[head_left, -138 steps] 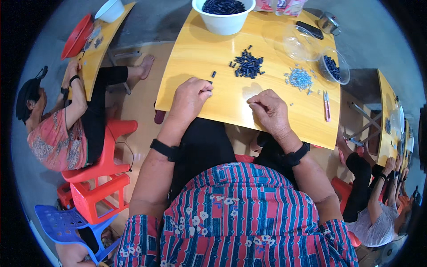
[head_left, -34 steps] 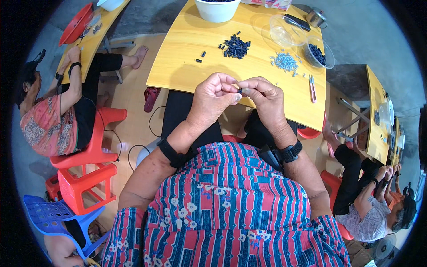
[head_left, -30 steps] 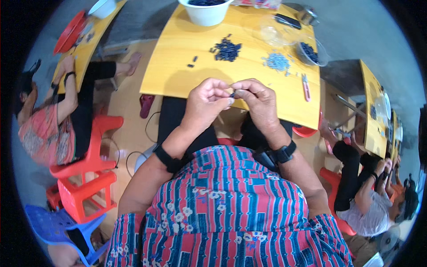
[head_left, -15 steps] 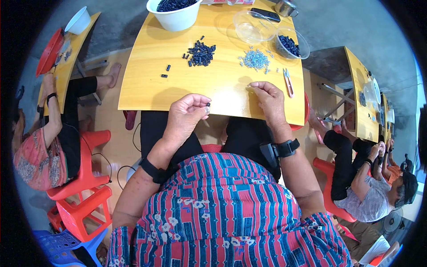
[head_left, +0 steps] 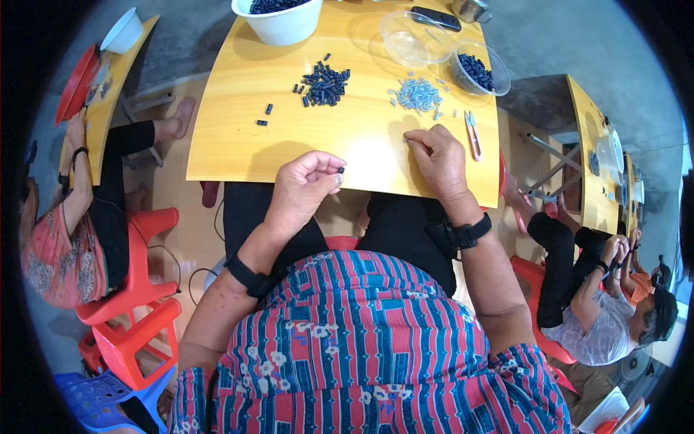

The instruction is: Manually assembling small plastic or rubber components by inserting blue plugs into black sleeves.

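Observation:
My left hand point(head_left: 305, 186) is at the table's near edge, with a small black cylindrical piece point(head_left: 340, 171) pinched between thumb and fingertips. To its right, my right hand point(head_left: 439, 158) is low over the wooden table point(head_left: 238, 155), thumb and forefinger closed on a tiny pale piece point(head_left: 407, 139). Beyond my hands lie a heap of black cylindrical pieces point(head_left: 325, 85) and, further right, a heap of tiny clear bluish pieces point(head_left: 419, 95). Two loose black pieces point(head_left: 265, 116) rest left of the black heap. Small thread snips point(head_left: 473, 136) lie right of my right hand.
A white bowl point(head_left: 278, 30) of black pieces stands at the back left. Toward the back right are a clear tub point(head_left: 416, 43), a clear bowl point(head_left: 499, 83) of black pieces, a dark phone point(head_left: 436, 18) and a metal cup point(head_left: 471, 11). People sit at tables on both sides.
My right hand has turned over a little, its back now facing up more, and its fingers have curled in. My left hand still holds the black piece in nearly the same place.

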The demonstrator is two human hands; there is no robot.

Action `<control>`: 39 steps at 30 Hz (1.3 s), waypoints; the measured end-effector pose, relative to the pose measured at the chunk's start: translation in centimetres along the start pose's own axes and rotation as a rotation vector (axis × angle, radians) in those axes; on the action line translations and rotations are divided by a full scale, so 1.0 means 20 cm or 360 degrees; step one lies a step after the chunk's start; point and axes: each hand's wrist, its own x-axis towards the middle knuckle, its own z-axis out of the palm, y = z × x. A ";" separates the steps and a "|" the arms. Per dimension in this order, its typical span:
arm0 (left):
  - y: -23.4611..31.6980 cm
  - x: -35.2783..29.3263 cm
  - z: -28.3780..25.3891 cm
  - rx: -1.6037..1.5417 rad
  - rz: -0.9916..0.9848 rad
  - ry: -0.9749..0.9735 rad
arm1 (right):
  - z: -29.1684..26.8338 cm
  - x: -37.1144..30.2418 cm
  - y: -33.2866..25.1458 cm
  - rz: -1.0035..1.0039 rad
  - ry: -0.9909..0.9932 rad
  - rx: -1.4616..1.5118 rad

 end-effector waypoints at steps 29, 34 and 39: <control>-0.01 0.10 0.05 -0.0093 0.0050 -0.0052 | 0.04 -0.01 -0.27 -0.0294 -0.0243 0.0202; 0.02 0.07 0.05 0.0015 0.0087 -0.0044 | 0.05 0.00 -0.32 -0.0384 -0.0282 0.0191; 0.03 0.05 0.05 -0.0064 0.0016 -0.0059 | 0.04 -0.01 -0.34 -0.0460 -0.0309 0.0084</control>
